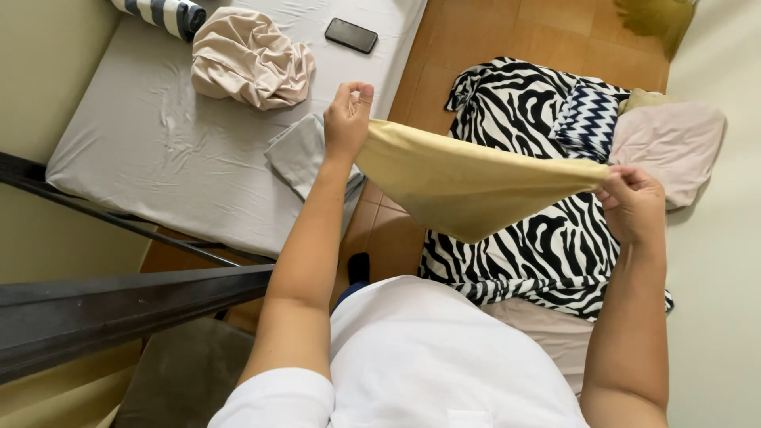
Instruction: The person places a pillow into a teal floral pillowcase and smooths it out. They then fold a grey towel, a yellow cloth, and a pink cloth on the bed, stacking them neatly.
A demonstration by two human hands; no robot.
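Pale yellow cloth [468,186] hangs stretched between left hand [346,119] and right hand [632,204].

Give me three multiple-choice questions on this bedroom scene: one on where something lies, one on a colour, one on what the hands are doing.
1. Where does the black phone lie?
A. on the grey mattress
B. on the floor
C. on the zebra-print cloth

2. What colour is the cloth held up in the air?
A. blue
B. pale yellow
C. red

3. How is that cloth held?
A. crumpled in one hand
B. stretched between the left hand and the right hand
C. lying untouched

Answers: 1 A, the phone rests near the mattress's far edge. 2 B, the fabric is pale yellow. 3 B, each hand pinches one end and the cloth spans between them.
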